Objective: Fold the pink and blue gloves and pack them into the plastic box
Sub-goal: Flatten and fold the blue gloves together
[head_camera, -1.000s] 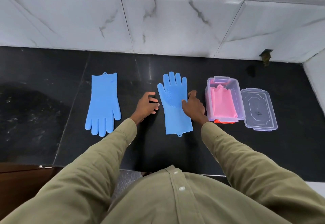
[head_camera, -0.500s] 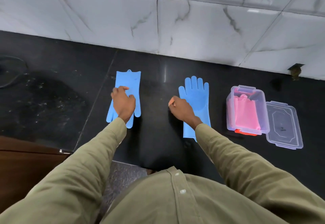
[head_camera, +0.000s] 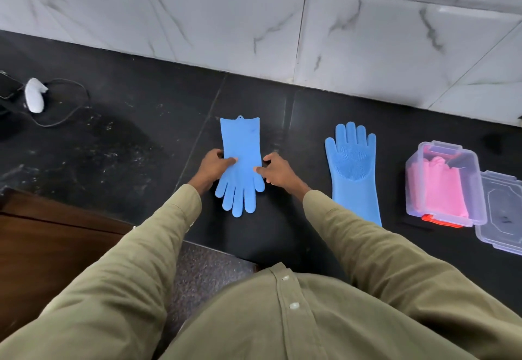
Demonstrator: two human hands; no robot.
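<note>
A blue glove (head_camera: 241,161) lies flat on the black counter, fingers toward me and cuff toward the wall. My left hand (head_camera: 215,166) pinches its left edge and my right hand (head_camera: 275,171) pinches its right edge, both at mid-length. A second blue glove (head_camera: 351,171) lies to the right, fingers toward the wall, bristled palm up. Further right stands the clear plastic box (head_camera: 413,190) with folded pink gloves (head_camera: 436,187) inside.
The box's clear lid (head_camera: 501,212) lies just right of the box. A white object (head_camera: 34,95) with a dark cable sits at the far left beside a phone. A marble-tiled wall (head_camera: 254,26) backs the counter. A brown wooden surface (head_camera: 50,243) is below the counter's left edge.
Both hands left the right-hand blue glove and moved to the left-hand one. My left hand reached it first; now the right has joined and both grip its side edges. The view swung left.
</note>
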